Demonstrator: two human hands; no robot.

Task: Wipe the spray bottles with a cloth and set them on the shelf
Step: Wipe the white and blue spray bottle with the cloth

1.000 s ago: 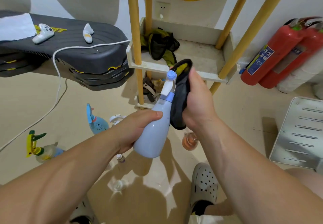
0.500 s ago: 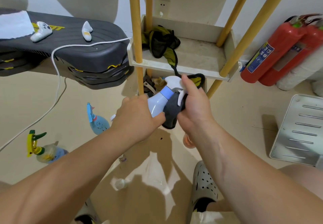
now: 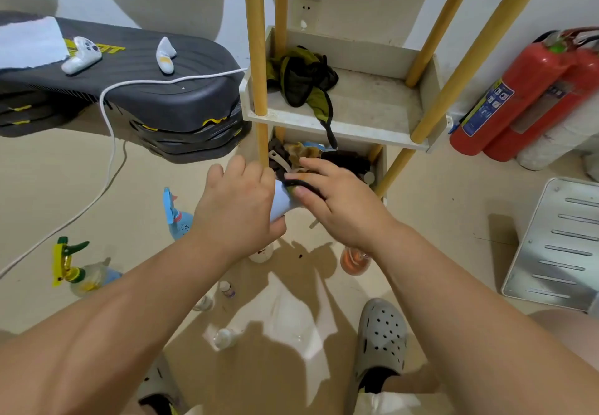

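Observation:
My left hand [image 3: 238, 202] grips the pale blue spray bottle [image 3: 281, 203], which points away from me toward the low compartment of the shelf [image 3: 363, 129]; only a strip of its body shows between my hands. My right hand [image 3: 337, 200] lies over the bottle's top with a dark cloth [image 3: 304, 185] under its fingers, thumb against the cloth. The nozzle is hidden. More spray bottles stand on the floor: a light blue one [image 3: 177, 217], a yellow-and-green-headed one [image 3: 74, 268] and an orange one [image 3: 354, 259].
The upper shelf tray holds a dark green rag [image 3: 301, 80]; the low compartment is stuffed with cloths. Black stacked step boards [image 3: 129, 97] with a white cable lie left. Red fire extinguishers [image 3: 518, 90] and a metal plate [image 3: 557, 246] are right. Small bottles [image 3: 227, 337] and my shoes [image 3: 384, 337] lie below.
The bottle has swung from upright to tipped forward and down toward the shelf's low compartment. My right hand with the cloth slid from the nozzle's side to lie on top.

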